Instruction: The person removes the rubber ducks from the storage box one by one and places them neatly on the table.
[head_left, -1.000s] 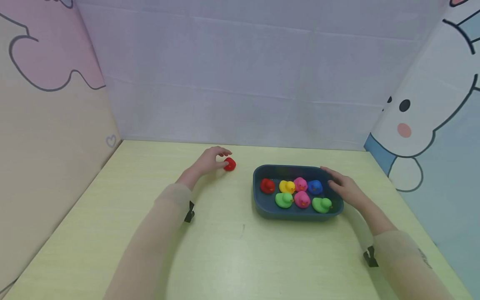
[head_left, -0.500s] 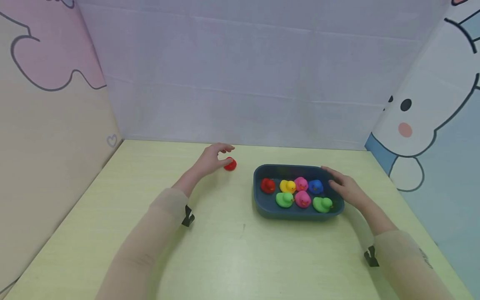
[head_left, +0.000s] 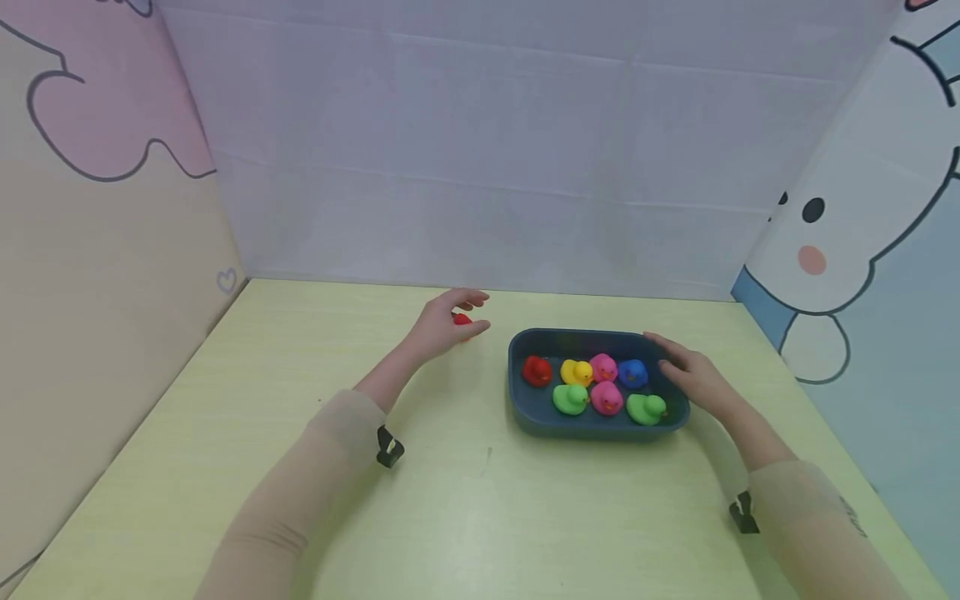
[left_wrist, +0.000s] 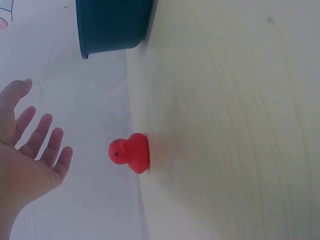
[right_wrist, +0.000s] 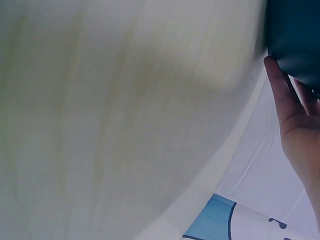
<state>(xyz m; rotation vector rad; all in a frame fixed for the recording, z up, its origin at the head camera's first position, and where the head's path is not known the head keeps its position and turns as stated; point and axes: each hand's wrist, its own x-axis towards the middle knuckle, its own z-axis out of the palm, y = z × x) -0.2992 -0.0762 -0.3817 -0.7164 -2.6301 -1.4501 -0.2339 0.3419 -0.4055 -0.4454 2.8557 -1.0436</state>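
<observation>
Ducks mostly binned: seven small rubber ducks (head_left: 592, 385) (red, yellow, blue, two pink, two green) sit in the dark blue plastic tub (head_left: 525, 402) on the pale yellow-green desk (head_left: 465, 500). One red rubber duck (left_wrist: 131, 153) stands outside, left of the tub, under the left hand (head_left: 442, 323), fingers spread, not gripping. Right hand (head_left: 693, 375) rests flat-fingered against the tub's right rim. No readable writing or brands anywhere.

Bright, even light, soft faint shadows, no glare, wrist views blurred, head view slightly soft
</observation>
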